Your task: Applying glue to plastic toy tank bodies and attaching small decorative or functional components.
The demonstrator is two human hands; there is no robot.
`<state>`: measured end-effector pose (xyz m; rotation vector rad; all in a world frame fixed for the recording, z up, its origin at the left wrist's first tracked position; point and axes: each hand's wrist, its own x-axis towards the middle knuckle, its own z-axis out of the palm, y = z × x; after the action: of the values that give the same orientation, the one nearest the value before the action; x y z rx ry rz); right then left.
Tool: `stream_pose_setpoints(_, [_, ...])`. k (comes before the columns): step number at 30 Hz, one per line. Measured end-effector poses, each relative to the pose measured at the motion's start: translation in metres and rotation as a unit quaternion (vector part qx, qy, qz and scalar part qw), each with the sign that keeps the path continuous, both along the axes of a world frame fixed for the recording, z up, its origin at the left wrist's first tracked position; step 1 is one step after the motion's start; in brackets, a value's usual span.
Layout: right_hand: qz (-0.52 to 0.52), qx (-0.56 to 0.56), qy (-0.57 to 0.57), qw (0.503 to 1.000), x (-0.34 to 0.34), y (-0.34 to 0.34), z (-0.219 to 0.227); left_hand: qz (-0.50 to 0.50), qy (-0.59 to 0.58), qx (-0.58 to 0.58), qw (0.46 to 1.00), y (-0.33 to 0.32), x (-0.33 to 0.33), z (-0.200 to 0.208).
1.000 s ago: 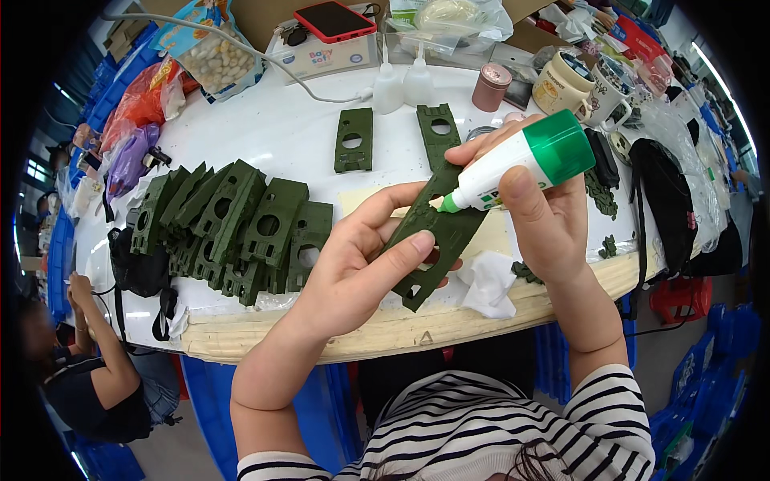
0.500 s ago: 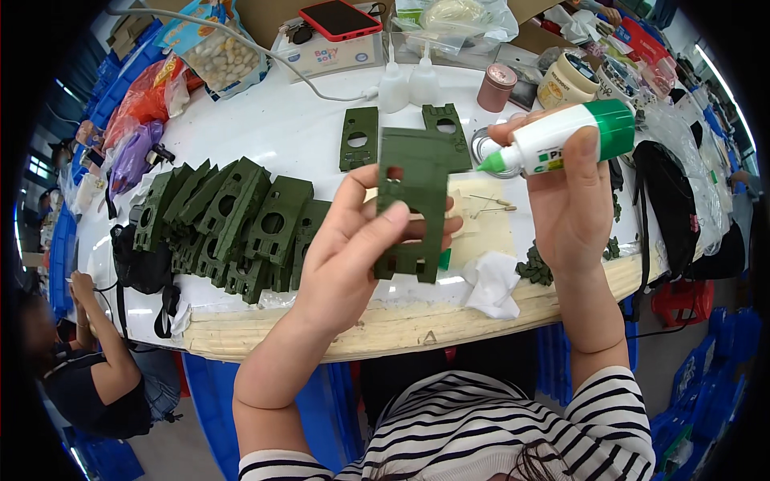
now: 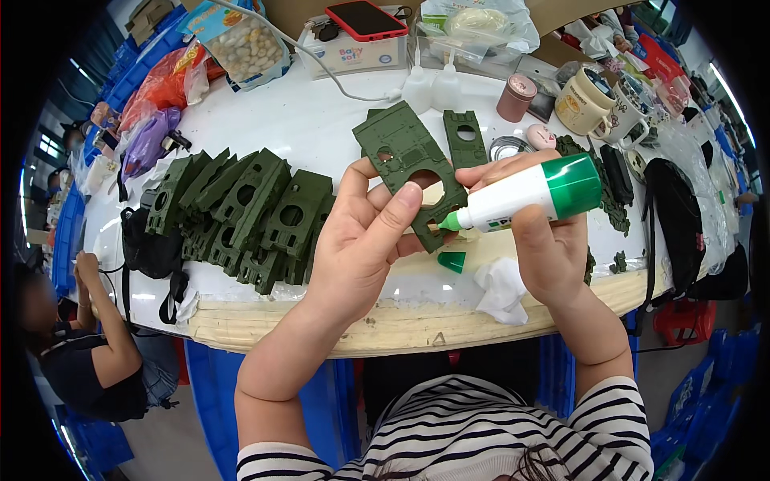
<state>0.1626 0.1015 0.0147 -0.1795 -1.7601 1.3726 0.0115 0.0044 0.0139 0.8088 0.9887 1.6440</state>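
Note:
My left hand (image 3: 353, 228) grips a dark green plastic model part (image 3: 407, 151), a flat plate with a large round hole, held tilted above the table. In my right hand (image 3: 549, 248) is a white glue bottle (image 3: 513, 196) with a green base and green nozzle, lying sideways. Its nozzle tip points left and is at the plate's lower end; whether it touches, I cannot tell. Below them a green cap (image 3: 451, 261) rests on the table beside a crumpled white tissue (image 3: 501, 290). A similar green part (image 3: 465, 138) lies behind the held one.
Stacked green model parts (image 3: 265, 208) stand to the left. Two white squeeze bottles (image 3: 431, 86), a pink tin (image 3: 516, 97) and a cream mug (image 3: 584, 102) are at the back. A black bag (image 3: 672, 220) sits at right. Another person (image 3: 96, 353) is at far left.
The glue bottle has moved down and left, its nozzle now at the plate's lower end. My left hand has turned and tilted the plate. The green cap has come into fuller view.

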Motion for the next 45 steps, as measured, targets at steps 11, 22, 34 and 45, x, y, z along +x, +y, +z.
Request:
stream_pose_setpoints(11, [0.046, -0.033, 0.036, 0.998, 0.0014, 0.0018, -0.0054, 0.005, 0.014, 0.022, 1.0, 0.0005, 0.0005, -0.0028])
stream_pose_setpoints(22, [0.038, -0.018, 0.037, 0.998, -0.0001, 0.0022, -0.0065, 0.012, 0.022, 0.027, 0.999, 0.0008, 0.0007, -0.0052])
stream_pose_setpoints(34, [0.034, -0.014, 0.032, 0.999, -0.0002, 0.0026, -0.0057, 0.016, 0.029, 0.032, 0.999, 0.0014, 0.0005, -0.0063])
stream_pose_setpoints(45, [0.04, -0.049, 0.027, 0.998, 0.0009, -0.0001, -0.0039, 0.014, 0.023, 0.031, 0.999, 0.0013, 0.0009, -0.0058])
